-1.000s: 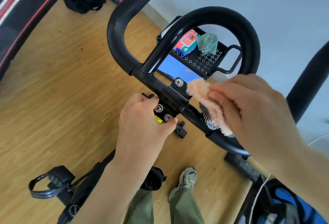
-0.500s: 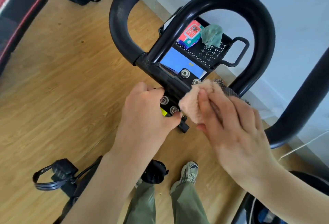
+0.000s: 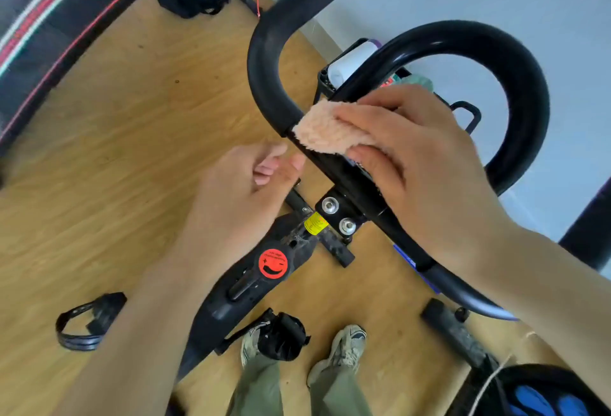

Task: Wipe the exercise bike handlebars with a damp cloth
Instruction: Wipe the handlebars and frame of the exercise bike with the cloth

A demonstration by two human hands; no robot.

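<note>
Right hand [image 3: 420, 157] is pinching the fuzzy peach cloth [image 3: 325, 129] between thumb and fingers and pressing it onto the handlebars [image 3: 264, 78], right at the crossbar's left bend. Left hand [image 3: 244, 190] is hanging loosely curled just beside and below it, holding nothing. The crossbar is running diagonally from upper left down to lower right above the wood floor [image 3: 132, 118].

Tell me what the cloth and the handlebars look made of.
Cloth: likely peach fleece or terry; fuzzy, nubbly, matte pile. Handlebars: black, probably foam or rubber grip over metal tube; dull surface with soft highlights on the bends.
</note>
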